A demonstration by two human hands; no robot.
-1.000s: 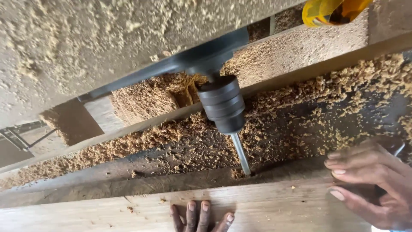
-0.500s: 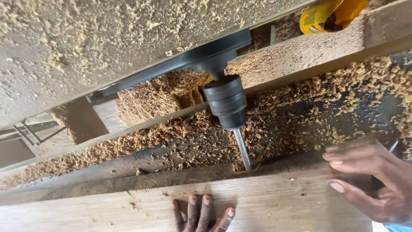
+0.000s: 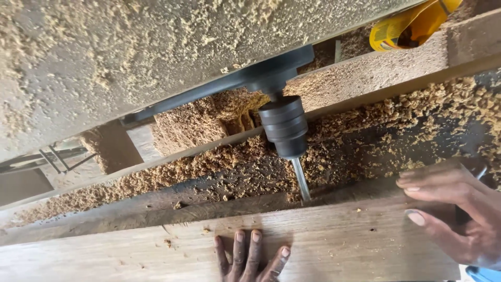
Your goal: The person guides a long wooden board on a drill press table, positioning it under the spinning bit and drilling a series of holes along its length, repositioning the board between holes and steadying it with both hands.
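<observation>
Fingers (image 3: pixel 250 256) on plank (image 3: pixel 339 245), palm cut off, drill bit (image 3: pixel 301 180) tip hidden

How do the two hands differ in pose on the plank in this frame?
The left hand lies flat, fingers spread on the plank's face; the right hand curls over the plank's end. Left shows only fingers at the frame's bottom; right shows most of the hand. Both touch the plank.

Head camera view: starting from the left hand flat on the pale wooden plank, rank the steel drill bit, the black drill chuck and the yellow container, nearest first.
From the left hand on the pale wooden plank:
1. Steel drill bit, just above and right.
2. Black drill chuck, higher up.
3. Yellow container, top right corner.
</observation>
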